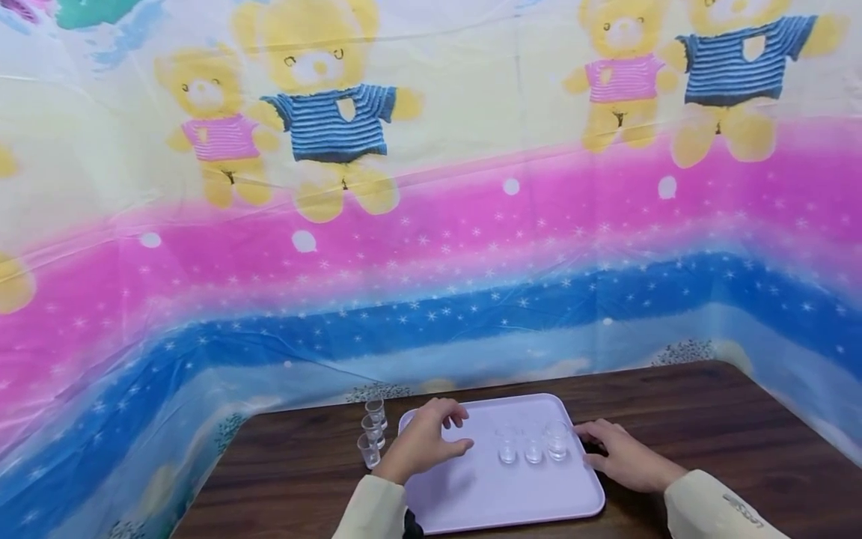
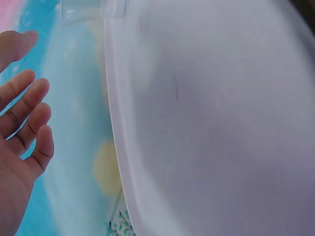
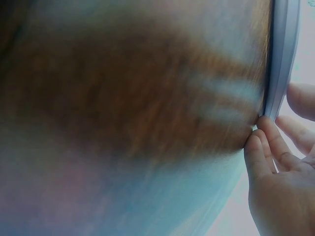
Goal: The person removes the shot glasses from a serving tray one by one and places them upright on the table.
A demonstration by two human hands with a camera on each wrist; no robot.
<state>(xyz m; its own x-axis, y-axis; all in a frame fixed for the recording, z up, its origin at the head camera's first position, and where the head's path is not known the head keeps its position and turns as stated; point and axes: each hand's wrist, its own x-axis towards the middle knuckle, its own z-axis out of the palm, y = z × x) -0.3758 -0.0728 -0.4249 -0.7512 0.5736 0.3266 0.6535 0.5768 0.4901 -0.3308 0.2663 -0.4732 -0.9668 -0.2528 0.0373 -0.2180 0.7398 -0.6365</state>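
Observation:
A pale lilac tray (image 1: 498, 490) lies on the dark wooden table. Over its left half hovers my left hand (image 1: 431, 438), thumb and fingers apart with nothing between them. The left wrist view also shows that hand's (image 2: 22, 118) fingers spread and slightly bent. My right hand (image 1: 622, 453) is at the tray's right edge; in the right wrist view its fingertips (image 3: 266, 123) appear to touch beside the tray rim (image 3: 283, 59). Several small clear cups (image 1: 533, 451) stand grouped on the tray's right half. Left of the tray, clear cups (image 1: 370, 453) form a line on the table.
The brown table (image 1: 289, 479) extends to both sides of the tray. Behind it hangs a cloth backdrop (image 1: 458, 247) printed with teddy bears and pink and blue bands, reaching down to the table's far edge.

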